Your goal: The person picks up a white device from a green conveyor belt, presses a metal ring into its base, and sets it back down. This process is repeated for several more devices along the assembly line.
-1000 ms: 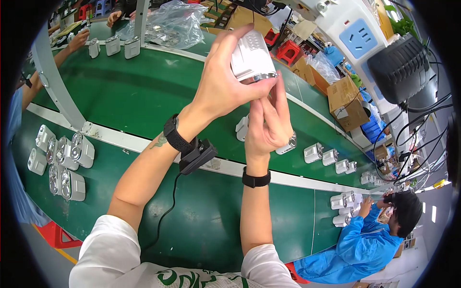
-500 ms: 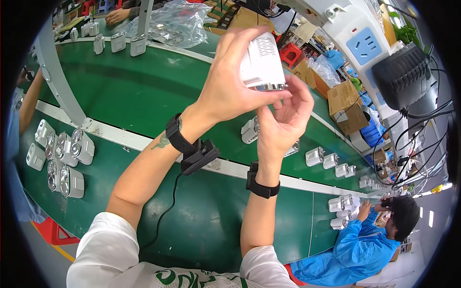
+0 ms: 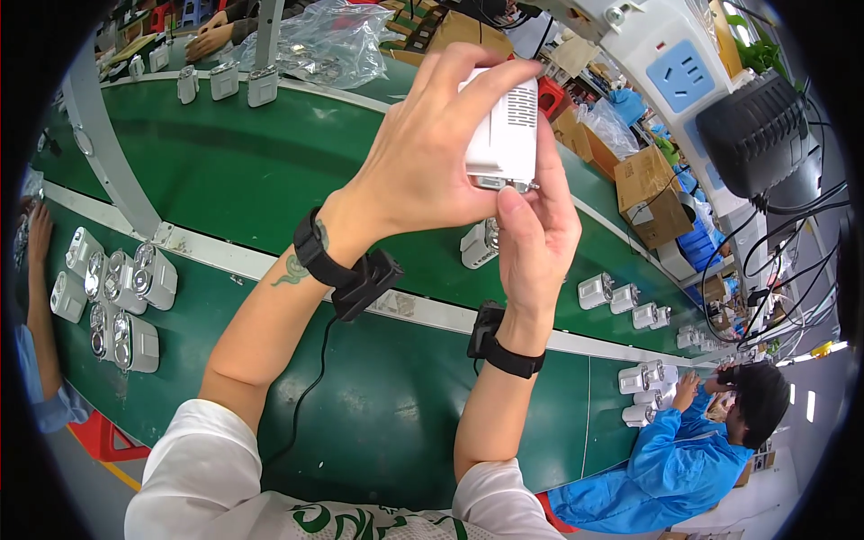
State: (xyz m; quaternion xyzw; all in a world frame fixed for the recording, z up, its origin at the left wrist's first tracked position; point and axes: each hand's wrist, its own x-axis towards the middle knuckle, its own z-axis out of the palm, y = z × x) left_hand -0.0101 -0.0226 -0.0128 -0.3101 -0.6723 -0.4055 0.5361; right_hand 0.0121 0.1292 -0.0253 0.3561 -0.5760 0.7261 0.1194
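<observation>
Both my hands hold a white plastic device (image 3: 502,135) up above the green bench. Its rounded case has rows of slots on one face and a shiny metallic lower end. My left hand (image 3: 418,148) wraps round its left side, thumb low, fingers over the top. Fingers of my right hand (image 3: 540,234) lie along its right side, with the thumb against the metallic end. Part of the case is hidden behind my fingers. Just behind my right wrist, a similar white device (image 3: 480,244) stands on the green conveyor belt (image 3: 270,171).
A cluster of white devices (image 3: 135,341) stands on the bench at left. More white devices (image 3: 594,291) line the belt at right. A power strip (image 3: 652,49) with a black adapter (image 3: 754,139) hangs upper right. A person in blue (image 3: 670,459) sits at right; another's hand (image 3: 40,232) shows far left.
My hands and the device have come slightly lower, and the slotted face has turned more toward me. My right thumb has moved onto the metallic end. The other person's arm at far left has shifted.
</observation>
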